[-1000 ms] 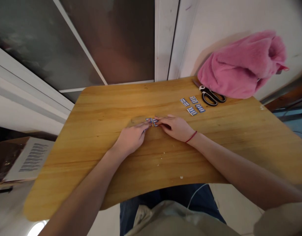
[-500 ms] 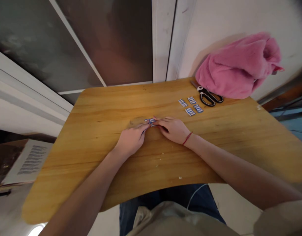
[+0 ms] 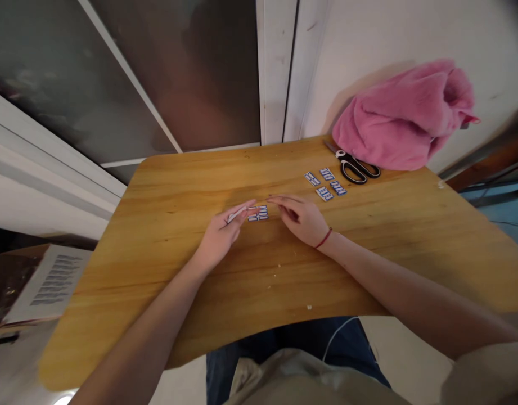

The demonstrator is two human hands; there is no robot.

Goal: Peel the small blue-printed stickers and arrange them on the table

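Note:
My left hand (image 3: 220,233) is closed on a small white paper piece (image 3: 237,214), tilted up and seen almost edge-on between thumb and fingers. Just beyond its fingertips, small paper cutouts with blue-and-white bar markings (image 3: 262,212) lie close together on the wooden table (image 3: 191,185). My right hand (image 3: 301,220) hovers to the right of these cutouts, fingers stretched toward them and apart from the thumb. Nothing shows in it. Farther back to the right, several similar cutouts (image 3: 325,194) lie flat in a loose group.
Black-handled scissors (image 3: 355,167) lie by the back edge, beside a pink plush item (image 3: 393,124) against the wall. White paper scraps (image 3: 309,307) dot the table near me. A cardboard box (image 3: 48,281) stands low at the left.
My hands have moved apart from the cutouts where they met. The left now has a white piece raised in its fingers; the cutouts between the hands are more exposed.

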